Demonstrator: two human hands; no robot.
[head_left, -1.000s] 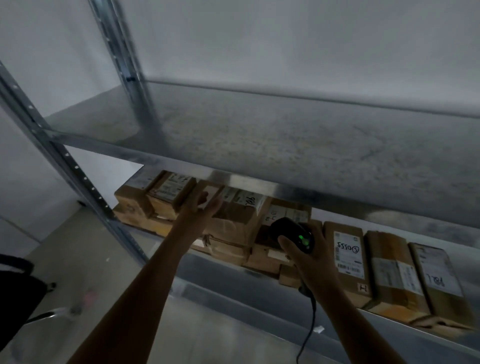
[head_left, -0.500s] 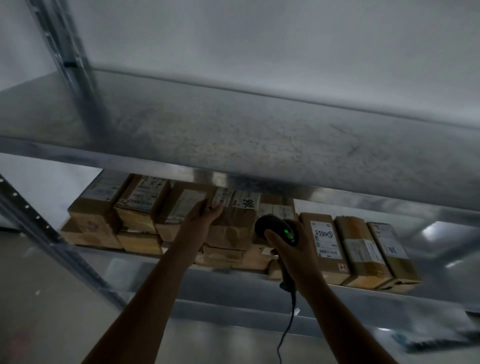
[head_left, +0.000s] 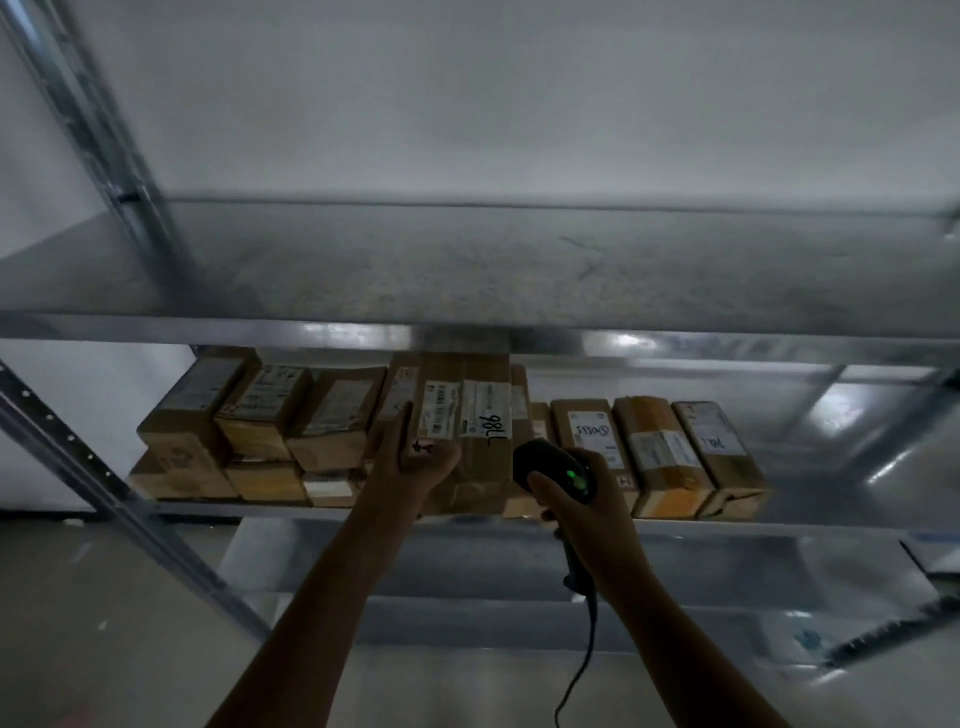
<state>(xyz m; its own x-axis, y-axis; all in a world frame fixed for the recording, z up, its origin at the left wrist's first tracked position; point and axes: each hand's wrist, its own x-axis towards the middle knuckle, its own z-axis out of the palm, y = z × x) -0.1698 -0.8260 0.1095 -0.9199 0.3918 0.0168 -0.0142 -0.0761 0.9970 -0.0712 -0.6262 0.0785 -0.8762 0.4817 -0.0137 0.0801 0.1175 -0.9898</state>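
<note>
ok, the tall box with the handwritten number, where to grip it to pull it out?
Grip the tall box by its near end, coming from the front: neighbouring boxes flank both sides and the upper shelf sits close over its top. The left hand holds there, thumb up the left side, fingers across the front end. The right hand holds the scanner.

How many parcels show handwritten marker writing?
3: the tall parcel in the left hand, the circled-number parcel right of the scanner, and the rightmost parcel. Other labels are blurred.
</note>
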